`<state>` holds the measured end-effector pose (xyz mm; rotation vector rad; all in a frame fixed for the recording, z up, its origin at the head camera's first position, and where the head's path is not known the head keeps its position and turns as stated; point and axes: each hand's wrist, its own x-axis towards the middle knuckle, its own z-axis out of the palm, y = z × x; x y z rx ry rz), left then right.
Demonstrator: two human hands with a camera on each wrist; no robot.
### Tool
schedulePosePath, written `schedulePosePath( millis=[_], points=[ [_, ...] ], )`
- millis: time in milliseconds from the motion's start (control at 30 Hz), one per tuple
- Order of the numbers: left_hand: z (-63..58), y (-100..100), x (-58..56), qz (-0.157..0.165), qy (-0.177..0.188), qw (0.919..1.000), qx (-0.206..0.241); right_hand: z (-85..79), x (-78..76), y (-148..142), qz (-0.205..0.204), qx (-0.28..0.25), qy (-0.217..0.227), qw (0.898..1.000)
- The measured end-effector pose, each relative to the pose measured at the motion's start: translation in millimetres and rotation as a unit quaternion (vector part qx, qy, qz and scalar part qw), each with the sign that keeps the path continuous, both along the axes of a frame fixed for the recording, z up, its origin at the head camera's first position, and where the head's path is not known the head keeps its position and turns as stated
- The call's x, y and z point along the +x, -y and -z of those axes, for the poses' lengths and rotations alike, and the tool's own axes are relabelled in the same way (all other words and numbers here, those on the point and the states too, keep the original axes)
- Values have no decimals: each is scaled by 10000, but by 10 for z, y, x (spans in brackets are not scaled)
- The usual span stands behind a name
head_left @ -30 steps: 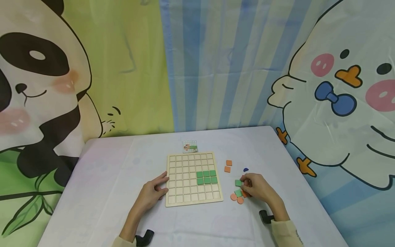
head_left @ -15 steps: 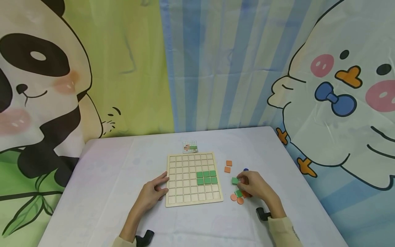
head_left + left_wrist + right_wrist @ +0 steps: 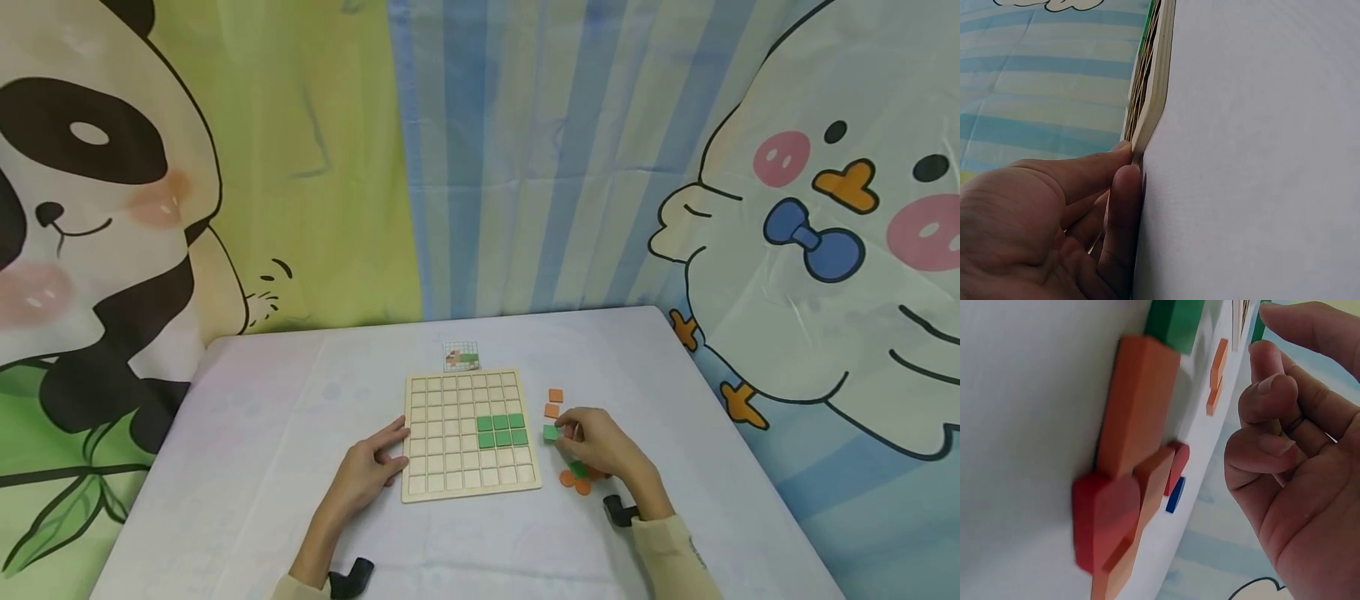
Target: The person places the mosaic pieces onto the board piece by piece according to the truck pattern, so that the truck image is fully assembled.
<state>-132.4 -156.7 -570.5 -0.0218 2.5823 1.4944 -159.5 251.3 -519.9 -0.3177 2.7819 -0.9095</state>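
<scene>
A light wooden grid board (image 3: 435,467) lies on the white table. My left hand (image 3: 363,471) rests at its left edge, thumb and forefinger apart along the side; in the left wrist view its fingertips touch the board's corner. Two rows of green square tiles (image 3: 501,422) fill cells at the board's right side. Just right of the board, my right hand (image 3: 606,442) pinches another green square tile (image 3: 551,433) between thumb and forefinger. Below that hand is a partly hidden pile with a green tile (image 3: 577,469), orange tiles (image 3: 1138,403) and red pieces (image 3: 1110,509).
Two orange square tiles (image 3: 553,403) lie between the board and the right hand, farther back. Round orange pieces (image 3: 575,483) sit near the pile, and a blue piece (image 3: 1175,495) lies behind it. A small picture card (image 3: 461,356) stands past the board's far edge.
My right hand has drawn a green tile out of the pile and carried it left toward the board. The left hand has stayed at the board's edge.
</scene>
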Motion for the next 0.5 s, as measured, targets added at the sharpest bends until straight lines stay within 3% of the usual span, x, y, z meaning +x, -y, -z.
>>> schedulePosePath(
  millis=[167, 500],
  points=[
    [-5, 4, -1, -12, 4, 10000, -2, 0, -30, 54, -324, -12, -188, 9993],
    [-15, 3, 4, 8, -11, 10000, -10, -26, -88, 158, -540, -159, -220, 9982]
  ],
)
